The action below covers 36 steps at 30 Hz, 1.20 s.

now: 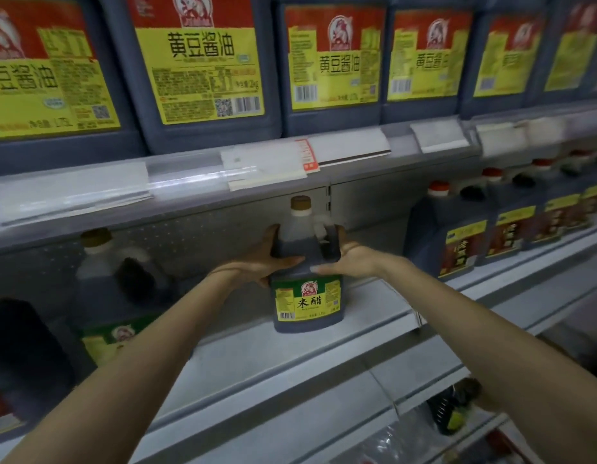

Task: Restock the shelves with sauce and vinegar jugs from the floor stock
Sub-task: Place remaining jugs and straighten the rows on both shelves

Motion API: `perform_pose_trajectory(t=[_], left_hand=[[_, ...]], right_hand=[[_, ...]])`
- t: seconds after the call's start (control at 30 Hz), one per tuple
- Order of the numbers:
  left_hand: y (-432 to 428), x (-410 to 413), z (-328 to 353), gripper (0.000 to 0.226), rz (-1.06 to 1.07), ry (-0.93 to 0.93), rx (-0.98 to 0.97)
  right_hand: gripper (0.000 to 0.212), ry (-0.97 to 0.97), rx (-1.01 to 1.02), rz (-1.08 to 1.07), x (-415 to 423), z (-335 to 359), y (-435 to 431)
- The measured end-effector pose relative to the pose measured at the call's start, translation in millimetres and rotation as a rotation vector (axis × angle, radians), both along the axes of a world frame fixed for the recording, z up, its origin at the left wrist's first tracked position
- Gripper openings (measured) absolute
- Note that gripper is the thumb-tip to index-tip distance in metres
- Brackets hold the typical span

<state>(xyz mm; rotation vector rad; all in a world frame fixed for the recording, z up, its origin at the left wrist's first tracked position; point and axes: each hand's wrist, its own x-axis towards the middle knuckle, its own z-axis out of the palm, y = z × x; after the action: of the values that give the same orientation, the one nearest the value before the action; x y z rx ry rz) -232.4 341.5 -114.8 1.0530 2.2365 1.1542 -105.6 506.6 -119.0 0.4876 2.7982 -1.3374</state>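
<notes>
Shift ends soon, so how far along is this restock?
Done: the top shelf's row of blue jugs with yellow-red labels looks full, and red-capped jugs line the middle shelf's right. In hand: the left grip and right grip hold a dark green-labelled vinegar jug on the middle shelf, near its front edge. To do: bare white shelf beside it needs filling; floor stock is out of view.

Close head view onto shelves (367,313)

Clear plastic label strip (183,177) runs full width, rising toward right. White paper price tags (349,145) tucked in it, several skewed, overlapping. Red-and-white tag (306,155) among them, print blurred. Below: grey perforated back panel (203,229), slotted upright (328,197) at its right end.
</notes>
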Motion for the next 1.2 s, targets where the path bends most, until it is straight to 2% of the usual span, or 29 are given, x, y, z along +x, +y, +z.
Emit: perform_pose_trajectory(t=[0.13, 0.23, 0.3, 0.37, 0.43, 0.5, 0.57, 0.6, 0.67, 0.77, 0.87, 1.0, 1.2], left_hand=[[23.0, 13.1, -0.6, 0.078, 0.040, -0.015, 0.035], [34.7, 19.7, 0.2, 0.074, 0.032, 0.047, 0.049], [42.6, 23.6, 1.1, 0.084, 0.029, 0.039, 0.037], [51.6, 30.0, 1.5, 0.088, 0.047, 0.036, 0.029], [60.8, 34.9, 1.6, 0.084, 0.057, 0.016, 0.026], [69.4, 41.7, 3.3, 0.088, 0.045, -0.029, 0.032], [79.2, 46.2, 3.3, 0.102, 0.043, -0.069, 0.029], [84.7, 48.1, 3.4, 0.107, 0.050, -0.083, 0.016], [96.4, 51.9, 2.0, 0.097, 0.060, -0.065, 0.030], [115.3, 60.7, 1.1, 0.084, 0.070, -0.041, 0.054], [133.0, 72.3, 1.9, 0.079, 0.076, 0.007, 0.038], [150.7, 83.3, 3.7, 0.078, 0.110, 0.028, 0.041], [169.2, 96.8, 3.9, 0.072, 0.159, 0.008, 0.054]], right_hand=[[0.057, 0.156, -0.185, -0.141, 6.5, -6.2, 16.2], [0.045, 0.237, -0.225, -0.210, 8.5, -20.3, 24.1], [0.029, 0.279, -0.258, -0.238, 11.7, -25.7, 29.7], [0.032, 0.338, -0.270, -0.248, 15.6, -27.7, 35.0], [0.047, 0.395, -0.154, -0.264, 21.3, -28.1, 41.8], [0.070, 0.446, 0.171, -0.315, 29.4, -28.4, 54.3], [0.089, 0.455, 0.566, -0.378, 41.9, -22.3, 70.9], [0.092, 0.454, 0.718, -0.398, 49.1, -17.2, 81.6], [0.087, 0.436, 0.872, -0.457, 62.1, -8.0, 106.3], [0.079, 0.297, 0.875, -0.567, 74.1, -1.3, 145.4], [0.076, 0.182, 0.867, -0.534, 78.7, -0.2, 171.9], [0.076, 0.182, 0.830, -0.451, 77.0, -2.4, 183.9], [0.073, 0.254, 0.735, -0.439, 76.7, -6.2, 184.3]])
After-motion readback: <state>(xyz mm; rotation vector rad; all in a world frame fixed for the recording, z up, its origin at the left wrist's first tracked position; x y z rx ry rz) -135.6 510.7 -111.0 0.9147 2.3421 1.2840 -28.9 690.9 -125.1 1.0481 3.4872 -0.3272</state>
